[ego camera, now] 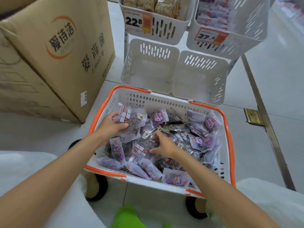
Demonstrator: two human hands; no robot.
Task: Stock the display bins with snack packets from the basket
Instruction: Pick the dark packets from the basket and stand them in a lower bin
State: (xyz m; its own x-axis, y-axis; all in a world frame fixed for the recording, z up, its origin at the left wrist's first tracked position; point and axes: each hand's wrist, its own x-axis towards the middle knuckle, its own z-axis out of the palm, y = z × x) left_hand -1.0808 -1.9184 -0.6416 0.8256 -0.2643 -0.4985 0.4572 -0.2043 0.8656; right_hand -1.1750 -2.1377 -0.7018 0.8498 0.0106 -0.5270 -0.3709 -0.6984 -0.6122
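A white, orange-rimmed basket (227,145) heaped with purple snack packets (197,140) sits just before two low display bins (151,89). The left hand (111,125) grips one packet (132,118); the right hand (162,144) rests spread-fingered on others, grasping nothing. The glossy packets look slippery, so a loose hold could drop them short of the bins

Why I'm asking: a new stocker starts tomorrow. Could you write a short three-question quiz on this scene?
1. True or false: the lower left bin and the lower right bin hold no packets.
2. What does the left hand grip? A) a snack packet B) a drink bottle C) a pair of scissors
3. Fill in: the price tag on the upper left bin reads ___.
Key: 1 true. 2 A; the packet is among those in the basket. 3 22.8.
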